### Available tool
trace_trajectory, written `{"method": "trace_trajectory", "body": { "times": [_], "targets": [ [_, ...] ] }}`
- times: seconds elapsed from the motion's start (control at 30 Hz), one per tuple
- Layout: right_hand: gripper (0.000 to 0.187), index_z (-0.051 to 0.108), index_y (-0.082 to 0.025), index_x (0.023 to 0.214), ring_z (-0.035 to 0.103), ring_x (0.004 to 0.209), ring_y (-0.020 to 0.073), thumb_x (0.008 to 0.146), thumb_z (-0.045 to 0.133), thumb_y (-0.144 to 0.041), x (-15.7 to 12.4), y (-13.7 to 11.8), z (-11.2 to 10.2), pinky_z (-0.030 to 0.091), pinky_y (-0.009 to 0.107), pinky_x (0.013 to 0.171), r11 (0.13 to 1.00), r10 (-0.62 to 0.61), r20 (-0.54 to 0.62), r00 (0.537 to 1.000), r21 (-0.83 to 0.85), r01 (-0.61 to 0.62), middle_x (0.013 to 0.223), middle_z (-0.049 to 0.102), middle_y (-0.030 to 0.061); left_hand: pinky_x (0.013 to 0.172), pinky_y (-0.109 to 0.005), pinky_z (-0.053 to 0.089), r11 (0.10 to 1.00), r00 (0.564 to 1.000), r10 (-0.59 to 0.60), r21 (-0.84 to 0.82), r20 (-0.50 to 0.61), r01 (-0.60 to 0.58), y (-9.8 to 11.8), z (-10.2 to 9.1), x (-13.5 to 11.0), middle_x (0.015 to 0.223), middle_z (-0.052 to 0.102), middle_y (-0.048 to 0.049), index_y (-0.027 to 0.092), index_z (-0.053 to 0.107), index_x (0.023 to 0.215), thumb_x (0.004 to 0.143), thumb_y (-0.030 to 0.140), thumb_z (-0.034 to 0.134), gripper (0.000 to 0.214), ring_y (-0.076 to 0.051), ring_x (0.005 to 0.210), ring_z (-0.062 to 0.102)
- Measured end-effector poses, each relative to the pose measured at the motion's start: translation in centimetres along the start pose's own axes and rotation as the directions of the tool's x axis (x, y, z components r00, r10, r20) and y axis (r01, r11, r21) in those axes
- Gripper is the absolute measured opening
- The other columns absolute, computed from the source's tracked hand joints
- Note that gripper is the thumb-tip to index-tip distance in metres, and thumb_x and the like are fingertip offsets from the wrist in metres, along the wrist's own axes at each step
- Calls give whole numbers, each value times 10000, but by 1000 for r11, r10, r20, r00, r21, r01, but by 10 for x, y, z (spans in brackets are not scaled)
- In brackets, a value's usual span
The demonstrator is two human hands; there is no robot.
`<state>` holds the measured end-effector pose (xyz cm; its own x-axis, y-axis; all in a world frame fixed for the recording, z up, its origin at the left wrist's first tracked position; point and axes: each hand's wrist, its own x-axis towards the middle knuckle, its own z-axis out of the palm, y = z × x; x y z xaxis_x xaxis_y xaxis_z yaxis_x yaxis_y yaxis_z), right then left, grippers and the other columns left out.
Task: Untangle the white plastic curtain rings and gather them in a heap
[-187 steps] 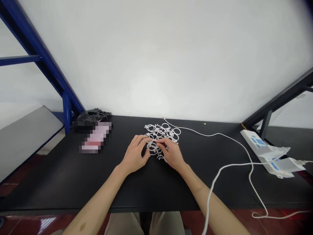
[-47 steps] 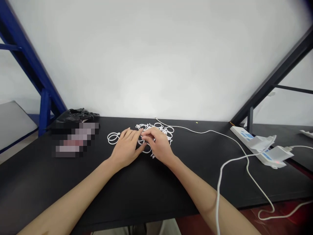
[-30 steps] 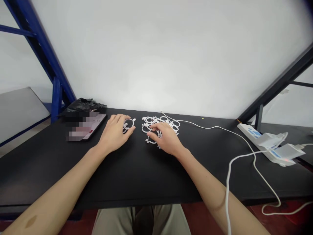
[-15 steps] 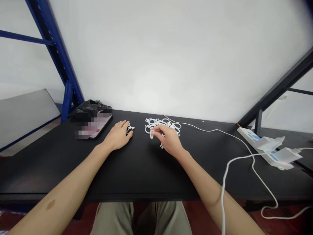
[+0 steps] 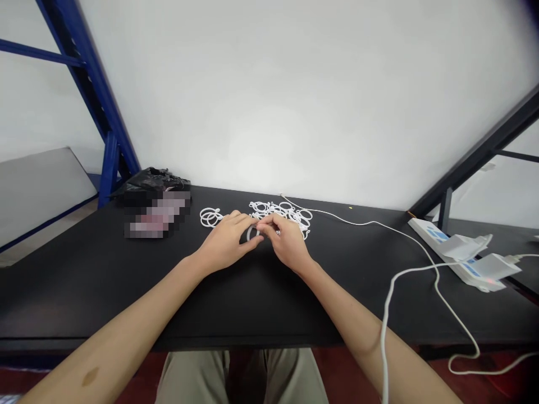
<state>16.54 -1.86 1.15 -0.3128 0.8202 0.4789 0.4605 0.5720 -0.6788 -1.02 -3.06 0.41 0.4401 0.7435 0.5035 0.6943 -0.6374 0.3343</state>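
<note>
Between my hands is a white curtain ring (image 5: pixel 249 233) with part of its hoop showing. My right hand (image 5: pixel 288 240) pinches it with thumb and fingertips. From the other side, my left hand (image 5: pixel 225 240) closes its thumb and fingers around the same ring, the fingertips of both hands meeting; the exact contact is partly hidden. Beyond my right hand lies a loose pile of white curtain rings (image 5: pixel 286 209), partly covered by that hand. A smaller group of rings (image 5: pixel 207 217) lies flat just past my left hand.
On the black table (image 5: pixel 252 303), a black plastic bag (image 5: pixel 154 178) and a blurred flat item (image 5: pixel 158 216) lie at left. A white power strip (image 5: pixel 433 235) with plugged-in adapters stands at right. A white cable (image 5: pixel 387 314) loops across the right side. A white wall (image 5: pixel 269 101) rises behind.
My left hand has moved right, off the smaller group of rings, and met my right hand at a ring. My right hand has shifted slightly left.
</note>
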Motion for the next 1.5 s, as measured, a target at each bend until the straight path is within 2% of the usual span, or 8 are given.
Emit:
{"method": "trace_trajectory", "body": {
  "times": [0.17, 0.37, 0.53, 0.7, 0.87, 1.0, 1.27, 1.5],
  "targets": [
    [261, 609, -195, 1175, 574, 980, 225, 948, 543, -305, 2, 9, 2, 459, 382, 914, 926, -64, 69, 996, -367, 85, 1025, 674, 73, 900, -419, 438, 955, 964, -200, 184, -177, 232, -19, -7, -1, 1110, 637, -91, 177, 606, 1151, 949, 359, 447, 315, -273, 1037, 524],
    [260, 636, -154, 1177, 546, 1037, 271, 948, 522, -202, 4, 11, 9, 446, 429, 933, 737, -10, 308, 951, -641, 215, 1110, 637, 126, 883, -473, 419, 801, 914, -384, 447, -128, 399, -39, -6, -8, 1156, 607, -161, 123, 630, 1201, 921, 346, 449, 401, -356, 1095, 492],
    [148, 643, -152, 978, 574, 938, 217, 947, 501, -178, 1, 7, 5, 463, 362, 868, 810, 8, 320, 947, -557, 182, 990, 634, 99, 909, -473, 410, 846, 939, -318, 409, -130, 343, -34, -4, -8, 1194, 588, -149, 135, 602, 1231, 913, 333, 471, 397, -343, 1111, 474],
    [77, 584, -186, 919, 600, 882, 172, 914, 507, -181, -2, 4, -2, 488, 331, 842, 966, -58, 171, 983, -238, 99, 953, 641, 53, 972, -449, 411, 976, 980, -176, 113, -94, 186, -16, -2, -2, 1158, 627, -90, 187, 603, 1175, 949, 437, 438, 375, -279, 1088, 496],
    [72, 576, -202, 898, 622, 949, 163, 889, 510, -174, -2, -1, -1, 524, 341, 866, 992, -128, 116, 985, 5, 128, 1074, 629, 71, 872, -405, 489, 927, 937, -346, -171, -39, 335, -8, -1, -2, 1060, 644, -80, 183, 467, 1345, 923, 531, 453, 547, -240, 971, 605],
    [112, 599, -209, 941, 627, 998, 162, 901, 501, -173, -3, -5, 1, 526, 341, 899, 990, -130, 112, 985, 68, 123, 1114, 641, 63, 841, -378, 505, 907, 939, -344, -263, -10, 329, -6, -4, -2, 1114, 660, -60, 227, 483, 1321, 909, 560, 478, 530, -214, 919, 634],
    [361, 525, -220, 1261, 624, 857, 141, 904, 570, -256, -4, -7, -2, 534, 301, 797, 991, -113, 67, 991, -68, 117, 1080, 618, 64, 833, -364, 509, 975, 990, -121, -198, -68, 106, -9, 0, -4, 1144, 567, -77, 224, 485, 1336, 894, 286, 511, 447, -187, 898, 596],
    [150, 648, -223, 930, 643, 820, 150, 957, 508, -270, -4, -6, 2, 495, 268, 756, 962, -194, 64, 979, -184, 203, 921, 688, 28, 790, -360, 510, 972, 987, -130, -207, -92, 108, -6, -1, -5, 981, 604, -41, 222, 529, 1217, 844, 299, 606, 389, -203, 868, 587]
  ]
}}
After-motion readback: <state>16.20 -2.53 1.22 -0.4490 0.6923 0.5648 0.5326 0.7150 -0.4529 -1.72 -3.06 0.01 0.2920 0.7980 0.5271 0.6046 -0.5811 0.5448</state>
